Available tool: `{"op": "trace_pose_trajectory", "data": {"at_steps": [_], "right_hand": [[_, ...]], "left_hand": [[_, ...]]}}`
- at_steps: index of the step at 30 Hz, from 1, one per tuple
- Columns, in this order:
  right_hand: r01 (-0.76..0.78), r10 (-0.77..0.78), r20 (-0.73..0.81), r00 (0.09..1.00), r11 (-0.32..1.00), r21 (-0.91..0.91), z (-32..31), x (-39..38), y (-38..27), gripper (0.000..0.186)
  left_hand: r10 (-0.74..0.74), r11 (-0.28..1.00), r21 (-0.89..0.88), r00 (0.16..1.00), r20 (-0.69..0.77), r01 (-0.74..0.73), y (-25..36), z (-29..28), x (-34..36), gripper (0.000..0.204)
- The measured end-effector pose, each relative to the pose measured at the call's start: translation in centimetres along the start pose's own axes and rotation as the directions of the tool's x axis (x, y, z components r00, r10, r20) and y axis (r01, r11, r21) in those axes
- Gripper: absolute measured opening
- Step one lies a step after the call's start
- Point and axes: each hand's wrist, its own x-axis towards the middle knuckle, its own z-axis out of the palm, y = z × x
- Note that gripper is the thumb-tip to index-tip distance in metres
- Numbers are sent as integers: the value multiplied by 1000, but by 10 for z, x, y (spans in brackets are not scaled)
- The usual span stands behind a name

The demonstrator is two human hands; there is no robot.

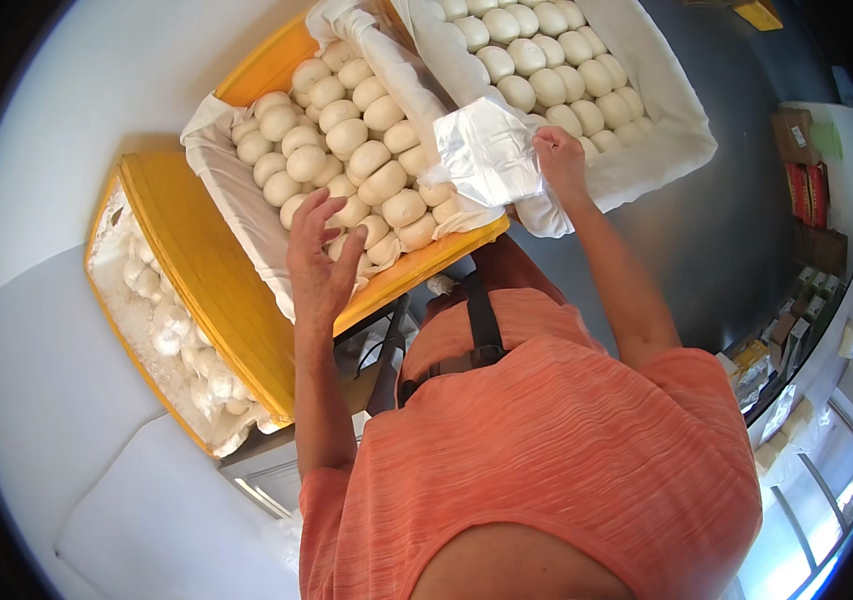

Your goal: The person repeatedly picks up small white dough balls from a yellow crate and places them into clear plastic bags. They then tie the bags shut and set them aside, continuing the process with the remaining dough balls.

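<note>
My left hand [325,250] hovers over or rests at the lower-left part of a yellow crate [427,258] lined with white cloth, its fingers apart with nothing visible in them; contact with the buns is unclear. Rows of pale round dough buns [345,135] fill this crate. My right hand [562,160] grips the edge of a shiny clear plastic bag stack [487,150], held over the crate's right edge. Beyond it, a second cloth-lined tray [682,125] holds rows of similar buns.
A yellow box [177,250] at lower left holds bagged white buns [172,330]. A white surface [147,510] lies below it. Cardboard boxes [795,138] and other packages line the right side, beside a dark floor or surface [697,250].
</note>
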Motion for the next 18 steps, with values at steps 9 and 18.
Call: {"op": "trace_pose_trajectory", "data": {"at_steps": [9,18], "right_hand": [[-779,438,647,625,296,552,-40,-7,-21,22],[-370,81,573,816,833,410,-25,-14,-114,17]], "left_hand": [[-85,950,-256,934,347,182,-22,100,46,33],[-216,739,-465,825,522,487,10,135,82,23]]}}
